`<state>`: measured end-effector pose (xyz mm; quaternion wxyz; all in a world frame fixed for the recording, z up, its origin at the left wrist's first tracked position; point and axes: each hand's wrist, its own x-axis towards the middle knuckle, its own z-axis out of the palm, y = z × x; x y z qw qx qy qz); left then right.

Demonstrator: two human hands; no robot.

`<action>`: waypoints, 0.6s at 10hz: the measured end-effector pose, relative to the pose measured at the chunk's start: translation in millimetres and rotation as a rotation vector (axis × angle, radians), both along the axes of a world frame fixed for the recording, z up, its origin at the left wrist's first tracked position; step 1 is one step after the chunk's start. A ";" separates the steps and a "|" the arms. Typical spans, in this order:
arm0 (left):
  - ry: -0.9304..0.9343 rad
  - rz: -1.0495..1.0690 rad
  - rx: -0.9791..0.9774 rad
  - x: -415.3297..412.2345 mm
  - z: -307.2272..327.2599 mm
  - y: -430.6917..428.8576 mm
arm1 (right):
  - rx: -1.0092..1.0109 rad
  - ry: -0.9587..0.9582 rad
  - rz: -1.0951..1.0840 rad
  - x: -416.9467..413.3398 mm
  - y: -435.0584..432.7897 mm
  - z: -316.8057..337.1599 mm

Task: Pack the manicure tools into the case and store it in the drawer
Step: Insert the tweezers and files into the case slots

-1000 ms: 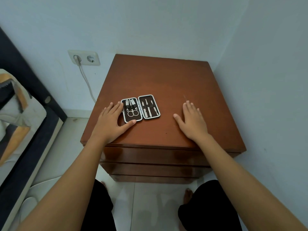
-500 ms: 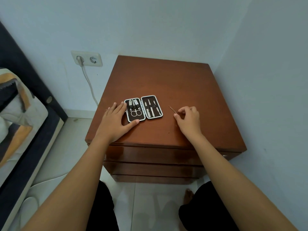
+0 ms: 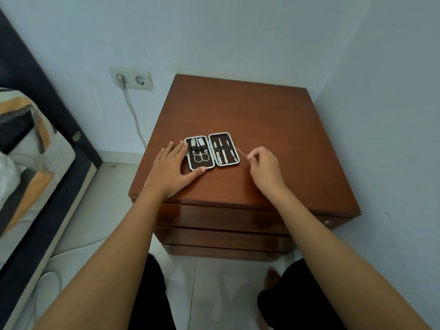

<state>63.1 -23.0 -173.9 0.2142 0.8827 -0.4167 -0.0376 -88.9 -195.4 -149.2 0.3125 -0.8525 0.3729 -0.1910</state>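
An open manicure case (image 3: 211, 150) lies flat on the brown nightstand top (image 3: 250, 120). Its left half holds clippers and small scissors, its right half several slim metal tools under a strap. My left hand (image 3: 170, 169) rests flat against the case's left edge, thumb along its front corner. My right hand (image 3: 265, 167) hovers just right of the case, fingertips pinched on a thin metal tool (image 3: 242, 153) whose tip points toward the case. The nightstand's drawers (image 3: 221, 220) are shut.
A wall stands close on the right and behind the nightstand. A double socket (image 3: 131, 78) with a white cable (image 3: 135, 117) is on the back wall to the left. A bed with a dark frame (image 3: 47, 144) fills the left side. My knees and a foot show below.
My right hand lifted off the tabletop, picked up the thin tool and carried it left toward the case. The left hand stayed at the case's left edge.
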 end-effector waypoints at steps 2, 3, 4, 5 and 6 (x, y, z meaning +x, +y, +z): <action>0.005 0.000 0.005 -0.9 0.7 0.4 | -0.054 -0.050 0.059 12.0 13.4 -0.7; 0.002 -0.002 0.000 -0.5 0.0 0.3 | -0.098 -0.019 0.059 12.9 14.4 -4.3; 0.001 -0.004 -0.004 0.2 -0.6 0.5 | -0.131 0.005 0.053 13.3 16.6 -3.6; 0.005 -0.007 -0.015 0.0 0.1 0.6 | -0.168 0.034 0.054 15.8 18.0 -1.2; -0.001 -0.008 -0.017 -0.6 1.0 0.7 | -0.201 0.084 0.083 16.8 20.0 0.3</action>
